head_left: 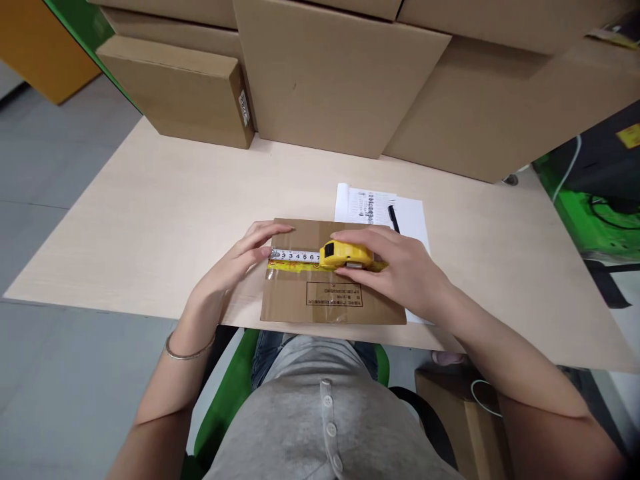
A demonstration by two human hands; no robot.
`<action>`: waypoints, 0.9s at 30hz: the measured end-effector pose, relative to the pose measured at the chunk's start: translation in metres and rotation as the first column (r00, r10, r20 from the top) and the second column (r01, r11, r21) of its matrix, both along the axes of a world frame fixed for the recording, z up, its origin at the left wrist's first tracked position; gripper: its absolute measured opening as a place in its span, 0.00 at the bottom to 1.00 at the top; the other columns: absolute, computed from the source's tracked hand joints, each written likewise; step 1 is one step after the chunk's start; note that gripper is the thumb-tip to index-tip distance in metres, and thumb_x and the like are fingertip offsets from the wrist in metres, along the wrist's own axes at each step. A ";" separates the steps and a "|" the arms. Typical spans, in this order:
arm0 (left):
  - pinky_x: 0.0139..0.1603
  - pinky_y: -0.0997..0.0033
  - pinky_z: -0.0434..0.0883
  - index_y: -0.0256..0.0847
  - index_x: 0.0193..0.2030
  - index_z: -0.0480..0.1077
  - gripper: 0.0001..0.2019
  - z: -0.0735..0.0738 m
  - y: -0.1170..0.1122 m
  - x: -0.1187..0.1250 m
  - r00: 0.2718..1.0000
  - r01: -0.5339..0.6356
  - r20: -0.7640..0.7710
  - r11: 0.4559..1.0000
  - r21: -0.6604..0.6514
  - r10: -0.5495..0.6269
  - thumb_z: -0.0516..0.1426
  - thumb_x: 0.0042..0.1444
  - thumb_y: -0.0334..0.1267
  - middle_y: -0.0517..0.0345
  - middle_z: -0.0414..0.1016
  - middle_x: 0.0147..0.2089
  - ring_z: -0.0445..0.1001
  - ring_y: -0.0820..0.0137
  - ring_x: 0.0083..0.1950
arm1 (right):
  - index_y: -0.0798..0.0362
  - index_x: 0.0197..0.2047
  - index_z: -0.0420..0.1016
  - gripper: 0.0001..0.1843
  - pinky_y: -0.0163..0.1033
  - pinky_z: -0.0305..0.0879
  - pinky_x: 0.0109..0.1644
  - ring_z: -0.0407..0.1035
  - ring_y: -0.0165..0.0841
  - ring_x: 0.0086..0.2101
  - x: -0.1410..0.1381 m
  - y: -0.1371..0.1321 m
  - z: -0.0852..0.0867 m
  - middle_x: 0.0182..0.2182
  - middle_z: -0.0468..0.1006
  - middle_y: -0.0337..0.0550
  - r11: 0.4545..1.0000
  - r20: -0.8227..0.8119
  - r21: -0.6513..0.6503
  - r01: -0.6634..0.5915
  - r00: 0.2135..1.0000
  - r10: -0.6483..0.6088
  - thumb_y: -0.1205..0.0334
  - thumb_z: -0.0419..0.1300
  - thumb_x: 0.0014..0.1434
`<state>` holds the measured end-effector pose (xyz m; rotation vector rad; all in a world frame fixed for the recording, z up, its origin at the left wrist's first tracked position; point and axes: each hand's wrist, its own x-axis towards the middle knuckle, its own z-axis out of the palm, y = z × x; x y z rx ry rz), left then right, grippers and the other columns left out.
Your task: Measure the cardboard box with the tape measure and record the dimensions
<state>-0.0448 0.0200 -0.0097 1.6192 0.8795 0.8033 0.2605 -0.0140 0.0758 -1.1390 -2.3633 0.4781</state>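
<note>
A small flat cardboard box [320, 297] lies on the pale wooden table [150, 220] near its front edge, sealed with tape and printed with a black-framed label. My right hand [400, 270] grips a yellow tape measure [346, 255] on top of the box. Its white blade [296, 256] runs left across the box top. My left hand [239, 263] pins the blade's end at the box's left edge with its fingertips. A thin bracelet circles my left wrist.
A printed sheet of paper [407, 213] with a black pen [393, 219] on it lies behind the box. Large cardboard boxes [340, 73] are stacked along the table's back. Another carton [460, 413] stands on the floor at the right. I sit on a green chair.
</note>
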 end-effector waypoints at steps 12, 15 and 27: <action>0.77 0.51 0.48 0.64 0.63 0.73 0.18 0.006 -0.001 0.001 1.000 -0.005 -0.004 0.999 -0.041 0.005 0.57 0.67 0.46 0.58 0.66 0.66 0.56 0.56 0.73 | 0.42 0.57 0.75 0.19 0.45 0.73 0.53 0.77 0.39 0.49 0.042 0.000 0.014 0.52 0.82 0.39 0.992 -0.009 -0.107 0.068 0.998 -0.069 0.58 0.67 0.63; 0.77 0.52 0.48 0.63 0.62 0.74 0.18 0.006 -0.001 0.000 1.000 -0.007 0.005 0.997 -0.072 0.008 0.58 0.66 0.48 0.58 0.66 0.65 0.55 0.55 0.73 | 0.39 0.57 0.75 0.19 0.48 0.73 0.52 0.77 0.41 0.47 0.088 -0.008 0.017 0.50 0.81 0.40 0.973 0.016 -0.136 0.185 0.983 -0.185 0.54 0.67 0.62; 0.73 0.56 0.57 0.65 0.60 0.74 0.18 0.009 -0.002 -0.002 0.999 -0.047 -0.024 0.984 -0.175 0.043 0.60 0.64 0.49 0.59 0.62 0.64 0.54 0.53 0.72 | 0.41 0.57 0.76 0.20 0.45 0.72 0.48 0.76 0.40 0.46 0.108 -0.019 0.003 0.48 0.81 0.43 0.953 -0.012 -0.196 0.232 0.971 -0.239 0.55 0.67 0.62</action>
